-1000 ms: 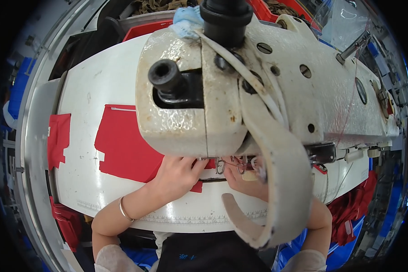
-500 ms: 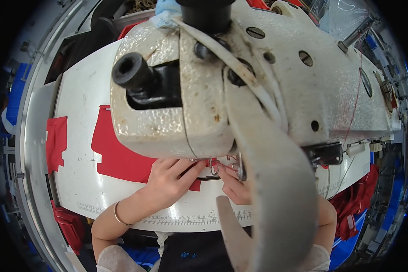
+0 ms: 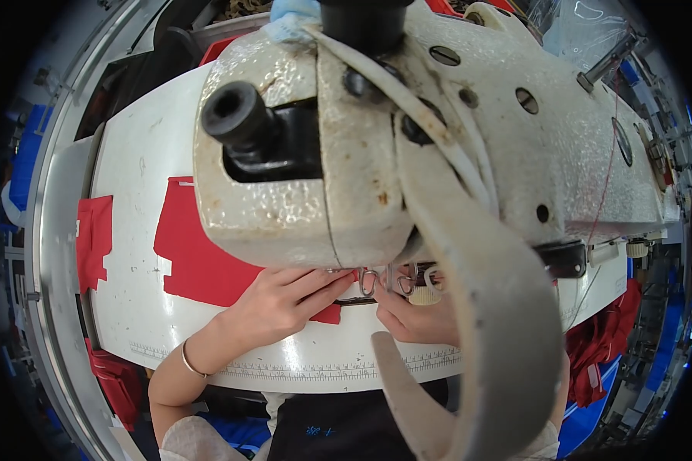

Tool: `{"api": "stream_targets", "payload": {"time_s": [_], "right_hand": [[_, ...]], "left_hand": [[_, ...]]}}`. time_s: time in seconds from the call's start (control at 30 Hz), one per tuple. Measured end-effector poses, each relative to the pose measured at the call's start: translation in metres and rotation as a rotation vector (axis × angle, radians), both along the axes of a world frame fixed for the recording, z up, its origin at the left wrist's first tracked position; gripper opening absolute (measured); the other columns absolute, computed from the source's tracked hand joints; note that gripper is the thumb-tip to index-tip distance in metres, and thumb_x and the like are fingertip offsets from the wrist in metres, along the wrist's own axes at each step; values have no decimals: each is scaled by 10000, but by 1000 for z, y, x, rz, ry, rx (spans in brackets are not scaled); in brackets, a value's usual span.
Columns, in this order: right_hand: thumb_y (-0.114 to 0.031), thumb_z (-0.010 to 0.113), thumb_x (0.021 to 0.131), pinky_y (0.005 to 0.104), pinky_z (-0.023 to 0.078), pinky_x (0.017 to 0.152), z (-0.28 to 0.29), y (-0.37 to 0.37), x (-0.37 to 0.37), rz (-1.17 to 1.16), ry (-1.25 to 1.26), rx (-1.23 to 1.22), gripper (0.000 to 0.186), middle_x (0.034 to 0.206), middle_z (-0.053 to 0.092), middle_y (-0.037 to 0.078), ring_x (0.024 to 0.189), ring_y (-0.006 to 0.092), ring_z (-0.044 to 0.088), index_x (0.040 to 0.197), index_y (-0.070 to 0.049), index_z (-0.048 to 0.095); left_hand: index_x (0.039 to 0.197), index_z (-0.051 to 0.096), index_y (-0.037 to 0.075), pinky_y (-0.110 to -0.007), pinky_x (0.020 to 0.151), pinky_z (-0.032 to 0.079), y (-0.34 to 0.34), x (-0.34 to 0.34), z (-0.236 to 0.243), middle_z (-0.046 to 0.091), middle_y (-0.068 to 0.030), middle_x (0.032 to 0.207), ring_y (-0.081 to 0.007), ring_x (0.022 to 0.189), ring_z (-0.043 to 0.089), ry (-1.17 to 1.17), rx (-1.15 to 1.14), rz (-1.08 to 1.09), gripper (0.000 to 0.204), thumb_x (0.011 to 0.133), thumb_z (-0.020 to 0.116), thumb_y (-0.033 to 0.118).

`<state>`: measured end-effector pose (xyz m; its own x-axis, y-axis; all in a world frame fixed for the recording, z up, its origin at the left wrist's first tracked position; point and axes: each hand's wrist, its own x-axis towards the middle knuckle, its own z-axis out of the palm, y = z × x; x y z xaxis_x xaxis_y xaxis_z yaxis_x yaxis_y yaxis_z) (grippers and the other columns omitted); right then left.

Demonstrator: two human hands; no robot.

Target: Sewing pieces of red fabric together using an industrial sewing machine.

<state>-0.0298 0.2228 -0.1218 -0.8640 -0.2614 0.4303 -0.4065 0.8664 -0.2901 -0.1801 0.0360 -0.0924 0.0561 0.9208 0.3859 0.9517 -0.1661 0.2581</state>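
A white sewing machine [image 3: 277, 219] fills the middle of the view, its head over a piece of red fabric [image 3: 196, 253] on the white table. My left hand [image 3: 284, 300] lies on the fabric's right part, fingers close together and fingertips pinching at its edge beside the wire thread guides [image 3: 367, 283]. On the other side of the guides is my right hand [image 3: 415, 315], its fingers bent and drawn together. Whatever it may hold is too small to make out. The machine's curved pale lever [image 3: 507, 330] covers part of that hand and forearm.
A smaller red fabric piece [image 3: 94, 242] lies at the table's left edge. Red cloth hangs at the lower left [image 3: 115, 376], and more is heaped at the right [image 3: 603, 338]. A printed ruler scale [image 3: 300, 373] runs along the near table edge. Red thread [image 3: 603, 192] runs down the machine's right side.
The machine appears slightly farther right in view. My right hand has shifted a little right, its fingers bunched by the guides. My left hand stays on the fabric, its wrist slightly lower left.
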Motion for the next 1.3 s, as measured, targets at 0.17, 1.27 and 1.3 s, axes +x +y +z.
{"api": "stream_targets", "payload": {"time_s": [0.17, 1.27, 1.3], "right_hand": [[-79, 604, 678, 353, 466, 543, 11, 1, -8, -124, -216, -212, 154, 776, 613, 54, 638, 230, 592, 826, -119, 608], [-320, 678, 743, 271, 479, 707, 25, -26, 9, 210, 211, 422, 522, 957, 617, 45, 869, 156, 592, 1171, -30, 610], [-356, 641, 788, 294, 470, 797, 34, -35, 12, 281, 161, 321, 529, 1070, 608, 66, 971, 179, 588, 1216, -49, 584]], "left_hand": [[996, 680, 10, -372, 748, 518, 2, -10, -3, 641, -98, 994, -251, 890, 619, -64, -88, 53, 435, 565, 681, 65], [1327, 450, -39, -368, 799, 520, -40, -35, 8, 490, -217, 1334, -324, 1079, 570, 227, -330, 760, 548, 918, 553, 310], [1257, 499, -74, -346, 715, 525, -48, -10, 2, 533, -259, 1245, -308, 993, 600, 390, -419, 822, 535, 912, 556, 330]]}}
